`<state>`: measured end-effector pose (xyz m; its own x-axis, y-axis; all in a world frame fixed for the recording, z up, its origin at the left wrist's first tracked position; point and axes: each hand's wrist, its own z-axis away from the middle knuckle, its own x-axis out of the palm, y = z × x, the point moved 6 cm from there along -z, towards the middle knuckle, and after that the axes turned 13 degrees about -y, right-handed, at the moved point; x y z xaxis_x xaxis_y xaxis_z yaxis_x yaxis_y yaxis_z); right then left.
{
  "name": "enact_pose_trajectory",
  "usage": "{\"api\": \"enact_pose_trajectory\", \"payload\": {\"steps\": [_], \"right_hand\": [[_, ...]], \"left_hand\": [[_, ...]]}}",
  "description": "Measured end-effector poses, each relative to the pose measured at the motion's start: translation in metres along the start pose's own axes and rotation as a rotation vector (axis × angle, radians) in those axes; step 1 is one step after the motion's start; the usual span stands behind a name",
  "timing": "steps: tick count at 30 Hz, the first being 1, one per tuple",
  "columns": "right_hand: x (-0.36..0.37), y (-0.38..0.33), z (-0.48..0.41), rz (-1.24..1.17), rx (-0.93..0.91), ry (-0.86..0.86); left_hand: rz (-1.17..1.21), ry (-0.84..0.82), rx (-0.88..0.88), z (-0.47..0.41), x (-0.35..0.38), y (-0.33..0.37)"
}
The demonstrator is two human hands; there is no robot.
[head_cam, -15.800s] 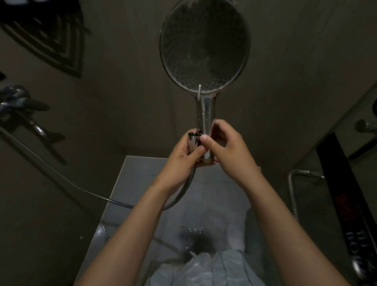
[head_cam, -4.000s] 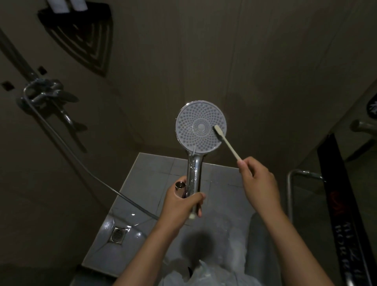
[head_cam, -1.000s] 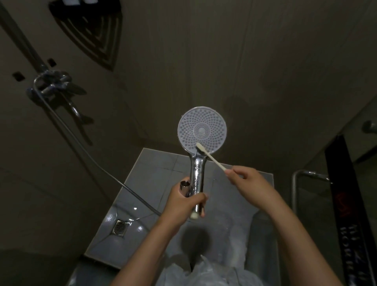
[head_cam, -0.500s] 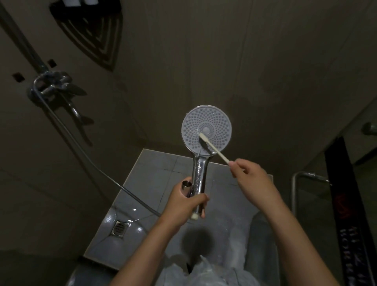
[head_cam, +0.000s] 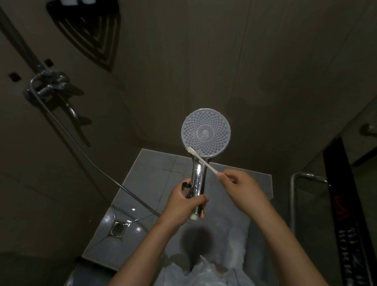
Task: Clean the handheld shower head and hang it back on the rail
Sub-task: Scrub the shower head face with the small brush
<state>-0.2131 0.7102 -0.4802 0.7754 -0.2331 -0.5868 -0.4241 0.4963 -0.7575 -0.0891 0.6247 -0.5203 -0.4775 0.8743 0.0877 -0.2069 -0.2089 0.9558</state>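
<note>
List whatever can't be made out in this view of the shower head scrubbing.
Head view, the only one:
- Grip end of the toothbrush: hidden inside the right hand.
- Middle of the handle of the shower head: covered by the left hand.
- White items on the corner shelf: cut off by the top edge.
- Lettering on the black cloth: too dim and blurred to read.
- Dirt on the nozzles: too small to tell.

text: none legible | black hanging cloth point(head_cam: 340, 183), right edge: red mark above white lettering running lengthwise | letters too blurred to make out
</note>
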Motion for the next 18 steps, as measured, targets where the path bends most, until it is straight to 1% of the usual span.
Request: {"api": "enact_pose_trajectory", "payload": {"steps": [4, 8, 11, 18], "right_hand": [[-0.004, -0.008, 0.005, 0.002, -0.031, 0.01], [-0.017, -0.007, 0.005, -0.104, -0.04, 0.14], [-0.019, -0.003, 0.005, -0.083, -0.015, 0.195], [-0.011, 0.001, -0.001, -0.055, 0.003, 0.152]], "left_hand": [[-0.003, 0.025, 0.001, 0.001, -0.002, 0.001], [0.007, 0.03, 0.005, -0.002, -0.004, -0.003], [0.013, 0.004, 0.014, -0.002, -0.001, -0.003], [-0.019, -0.044, 0.006, -0.002, 0.003, -0.002]]}}
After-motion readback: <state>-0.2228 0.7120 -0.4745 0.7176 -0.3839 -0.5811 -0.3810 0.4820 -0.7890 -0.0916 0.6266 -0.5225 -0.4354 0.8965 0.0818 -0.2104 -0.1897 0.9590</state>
